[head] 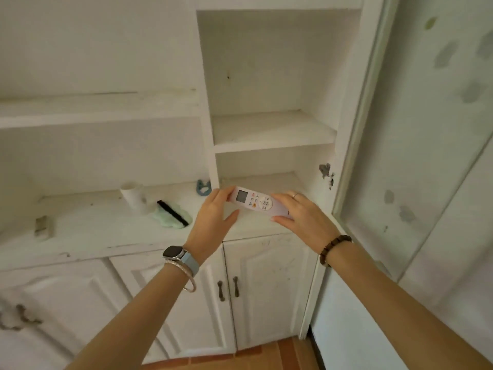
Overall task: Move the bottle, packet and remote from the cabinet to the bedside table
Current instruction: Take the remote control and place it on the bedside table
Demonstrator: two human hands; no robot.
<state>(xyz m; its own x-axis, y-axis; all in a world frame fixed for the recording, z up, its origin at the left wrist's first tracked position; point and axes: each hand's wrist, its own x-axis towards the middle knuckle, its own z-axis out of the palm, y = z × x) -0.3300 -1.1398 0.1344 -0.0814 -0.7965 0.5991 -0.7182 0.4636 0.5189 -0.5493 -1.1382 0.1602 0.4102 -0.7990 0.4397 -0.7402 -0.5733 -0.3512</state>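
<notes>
A white remote [257, 201] with a small grey screen and round button pad is held level in front of the white cabinet [272, 132], just above its counter ledge. My left hand [213, 220] holds the screen end between fingers and thumb. My right hand [301, 217] holds the other end the same way, a ring on one finger. No bottle or packet is clearly in view.
On the counter to the left lie a white cup-like tube [133, 196], a pale green cloth with a black strip [172, 214], a blue ring-shaped piece [203, 187] and a small grey block [43, 225]. Lower cabinet doors [266, 289] are closed. A frosted glass door [416, 116] stands at right.
</notes>
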